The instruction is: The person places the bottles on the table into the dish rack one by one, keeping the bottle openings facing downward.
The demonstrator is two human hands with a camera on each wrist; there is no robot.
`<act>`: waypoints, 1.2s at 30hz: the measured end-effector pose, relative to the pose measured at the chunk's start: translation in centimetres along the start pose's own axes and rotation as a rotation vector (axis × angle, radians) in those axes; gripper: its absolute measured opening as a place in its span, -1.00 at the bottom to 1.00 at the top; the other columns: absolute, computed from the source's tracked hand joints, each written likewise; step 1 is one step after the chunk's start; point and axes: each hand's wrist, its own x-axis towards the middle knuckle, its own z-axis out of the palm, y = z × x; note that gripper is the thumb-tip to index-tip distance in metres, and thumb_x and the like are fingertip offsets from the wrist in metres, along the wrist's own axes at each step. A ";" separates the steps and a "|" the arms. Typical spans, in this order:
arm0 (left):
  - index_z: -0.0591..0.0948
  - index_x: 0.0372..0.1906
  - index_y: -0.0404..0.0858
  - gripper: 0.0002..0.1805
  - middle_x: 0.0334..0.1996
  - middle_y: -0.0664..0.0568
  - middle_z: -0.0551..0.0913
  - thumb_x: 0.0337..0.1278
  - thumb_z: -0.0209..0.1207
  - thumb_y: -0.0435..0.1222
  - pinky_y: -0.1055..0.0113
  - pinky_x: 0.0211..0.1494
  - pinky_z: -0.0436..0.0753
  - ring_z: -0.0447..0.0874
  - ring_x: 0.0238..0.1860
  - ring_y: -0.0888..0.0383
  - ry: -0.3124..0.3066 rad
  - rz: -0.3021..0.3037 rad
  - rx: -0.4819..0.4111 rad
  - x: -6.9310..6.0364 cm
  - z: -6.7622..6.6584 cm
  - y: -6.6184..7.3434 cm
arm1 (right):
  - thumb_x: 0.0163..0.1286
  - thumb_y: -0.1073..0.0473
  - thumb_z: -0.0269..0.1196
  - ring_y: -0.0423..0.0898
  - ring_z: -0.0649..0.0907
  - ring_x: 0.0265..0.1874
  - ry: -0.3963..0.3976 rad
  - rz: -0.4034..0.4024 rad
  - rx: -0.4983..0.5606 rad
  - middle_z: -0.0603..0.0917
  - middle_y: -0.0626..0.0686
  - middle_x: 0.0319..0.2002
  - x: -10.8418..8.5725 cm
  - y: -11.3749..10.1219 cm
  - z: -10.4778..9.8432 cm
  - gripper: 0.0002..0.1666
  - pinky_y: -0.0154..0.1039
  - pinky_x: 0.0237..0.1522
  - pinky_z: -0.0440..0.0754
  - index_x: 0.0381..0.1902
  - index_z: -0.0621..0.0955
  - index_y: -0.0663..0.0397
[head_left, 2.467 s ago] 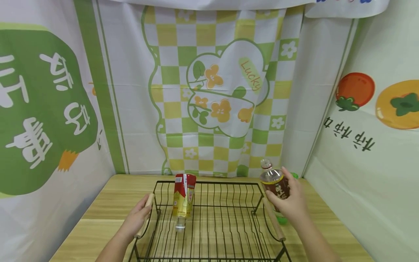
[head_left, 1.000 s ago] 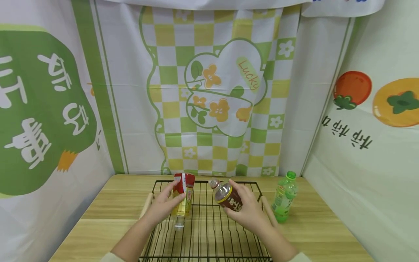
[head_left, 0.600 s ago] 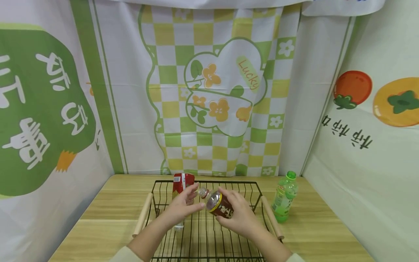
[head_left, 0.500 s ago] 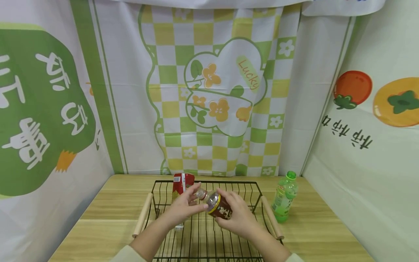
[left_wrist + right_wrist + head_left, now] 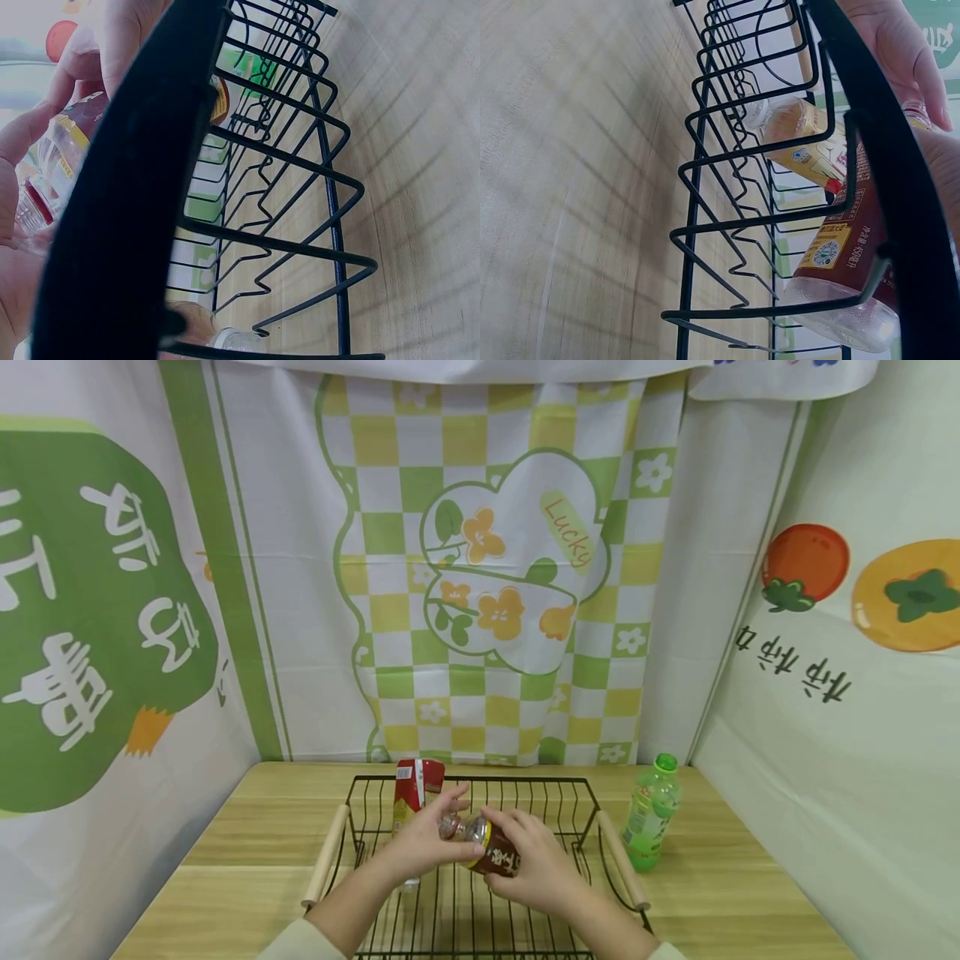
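Bottle Lay Slantwise Between Two Hands

The brown-labelled bottle (image 5: 498, 852) was over the wire rack (image 5: 517, 779), its long axis running slantwise from one hand to the other: neck toward the left hand (image 5: 423, 843), body in the right hand (image 5: 542, 867). From the left hand it lay to the right; the right hand was nearer its body, the left nearer its neck. The right hand gripped the labelled part. The left hand's fingers and thumb were spread about the neck and shoulder, not curled tight; how firmly they touched could not be told.

There were two hands and one brown-labelled bottle. One red-and-yellow container (image 5: 408, 787) leaned inside the one rack, which had two wooden handles (image 5: 327, 856). One green bottle (image 5: 651, 814) stood upright on the table (image 5: 720, 877), just beside the right-hand handle.
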 end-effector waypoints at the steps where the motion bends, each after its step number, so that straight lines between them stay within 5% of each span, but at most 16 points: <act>1: 0.14 0.53 -0.13 0.00 0.39 -0.35 0.30 0.02 0.42 -0.11 0.02 0.10 0.68 0.46 0.26 -0.31 -0.002 0.002 0.009 0.0 0.0 0.0 | -0.04 0.12 0.51 0.02 0.58 0.01 -0.003 -0.003 -0.005 0.59 0.08 0.07 0.0 0.0 0.0 -0.05 0.14 0.03 0.57 0.36 0.43 0.00; 13: 0.44 0.27 -0.30 -0.31 0.14 -0.21 0.56 0.00 0.42 -0.24 0.21 -0.05 0.73 0.66 -0.04 0.04 -0.059 0.026 0.035 -0.3 -0.1 -0.1 | 0.03 0.09 0.48 0.05 0.54 0.10 -0.065 -0.003 0.030 0.57 0.06 0.10 -0.2 -0.2 0.0 -0.06 0.17 0.08 0.56 0.40 0.40 -0.09; 24: 0.44 0.28 -0.30 -0.30 0.19 -0.22 0.53 -0.01 0.43 -0.25 0.18 -0.03 0.73 0.66 -0.04 0.02 -0.043 0.020 0.029 -0.3 -0.1 -0.2 | 0.05 0.07 0.48 0.06 0.54 0.11 -0.063 -0.016 0.017 0.57 0.04 0.11 -0.1 0.1 0.2 -0.06 0.20 0.11 0.54 0.41 0.38 -0.10; 29: 0.44 0.29 -0.32 -0.27 0.18 -0.25 0.55 -0.03 0.44 -0.25 0.17 -0.04 0.73 0.66 0.00 -0.02 0.013 0.025 0.040 -0.3 0.0 -0.3 | 0.04 0.06 0.50 0.15 0.52 0.18 -0.002 0.025 0.070 0.54 0.13 0.19 0.0 0.3 0.3 -0.05 0.26 0.15 0.51 0.40 0.38 -0.02; 36: 0.49 0.24 -0.26 -0.29 0.13 -0.21 0.59 -0.07 0.47 -0.19 0.17 -0.07 0.73 0.65 -0.04 -0.01 0.170 0.022 0.084 0.0 -0.1 -0.8 | 0.13 0.01 0.48 0.17 0.47 0.23 0.213 0.201 0.214 0.46 0.10 0.30 0.2 0.6 0.2 -0.10 0.26 0.13 0.51 0.40 0.38 -0.06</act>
